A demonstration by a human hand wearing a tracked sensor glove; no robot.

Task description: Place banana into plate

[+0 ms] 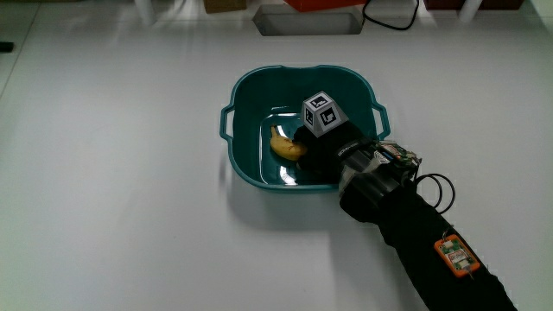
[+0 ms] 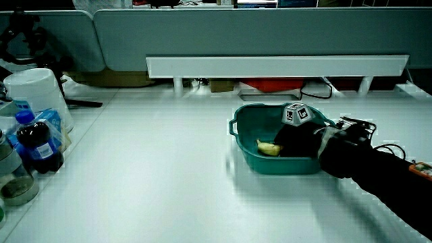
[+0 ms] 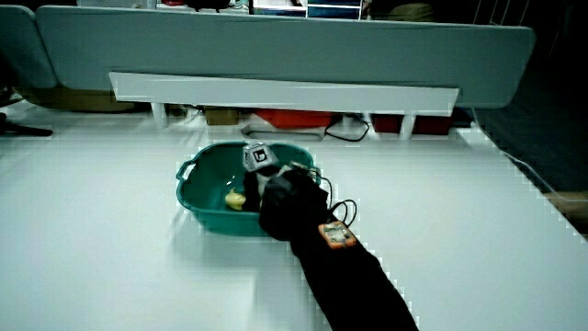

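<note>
A yellow banana (image 1: 286, 145) lies low inside a teal basin with two handles (image 1: 259, 79), the plate of the task. The black-gloved hand (image 1: 304, 147) reaches into the basin over the rim nearest the person. Its fingers are closed around the end of the banana, which disappears under the glove. The patterned cube (image 1: 324, 113) sits on the back of the hand. Both side views show the banana (image 2: 268, 147) (image 3: 235, 199) down in the basin (image 2: 237, 129) (image 3: 189, 176), with the hand (image 2: 287, 140) (image 3: 262, 193) beside it.
A white bucket (image 2: 39, 94), a dark bottle (image 2: 40, 145) and a jar (image 2: 13, 183) stand at the table's edge in a side view. A white rail (image 2: 277, 66) runs along the low partition. The forearm carries an orange tag (image 1: 455, 256) and loose wires (image 1: 436, 186).
</note>
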